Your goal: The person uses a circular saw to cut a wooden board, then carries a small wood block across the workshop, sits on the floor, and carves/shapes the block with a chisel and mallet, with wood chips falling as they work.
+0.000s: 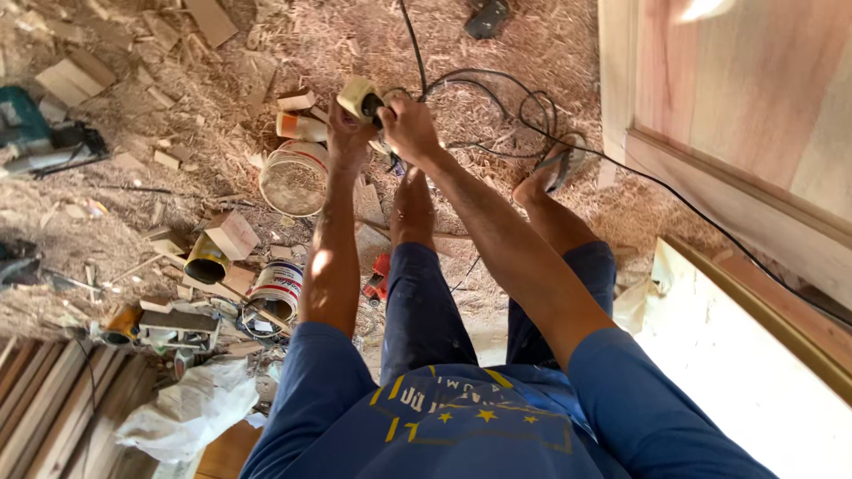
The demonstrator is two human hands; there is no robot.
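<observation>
Both arms reach straight down and forward from the blue sleeves, elbows nearly locked, the wrists drawn in until the two hands almost meet above the floor. The left hand (348, 124) is curled tight around a small cream-coloured block-shaped object (357, 96), its fingers wrapped over the near end so that only the pale top corner shows. The right hand (408, 124) is closed as well, gripping a dark knob-like part (373, 105) just beside that cream piece; what exactly sits under the knuckles I cannot make out. The held thing hangs over the sawdust, above the person's bare foot (413, 208). A thin black cable (497, 89) runs away from the hands, loops on the ground and trails off toward the pale wooden door panel (754, 98) on the right. Just left of the hands lies a round white sieve-like tub (295, 177) on its side, and nearer stand a brass-coloured can (207, 260) and a white tin with a red and blue band (275, 290). Wood offcuts (232, 232) are scattered all through the shavings, and a teal power tool (35, 133) rests well apart at the far left.
</observation>
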